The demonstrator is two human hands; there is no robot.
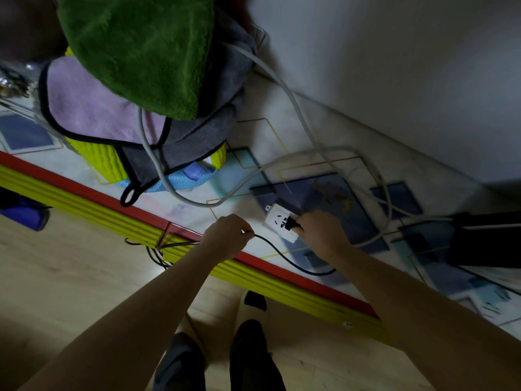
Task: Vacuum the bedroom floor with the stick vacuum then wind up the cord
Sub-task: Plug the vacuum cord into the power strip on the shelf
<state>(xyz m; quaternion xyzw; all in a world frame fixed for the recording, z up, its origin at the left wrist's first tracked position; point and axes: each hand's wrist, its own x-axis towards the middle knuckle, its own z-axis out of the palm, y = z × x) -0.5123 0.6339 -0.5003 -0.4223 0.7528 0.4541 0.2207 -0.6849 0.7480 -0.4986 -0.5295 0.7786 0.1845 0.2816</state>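
Two hands (228, 235), one cord (284, 256)

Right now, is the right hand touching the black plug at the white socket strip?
Touching. The head view shows the right hand with its fingers pinching the black plug, which sits at the white socket strip; no gap shows between fingers and plug.

Right hand (318, 235) on black plug (290, 223) at socket (277, 220)

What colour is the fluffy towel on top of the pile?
Green: the fluffy towel shows best in the head view.
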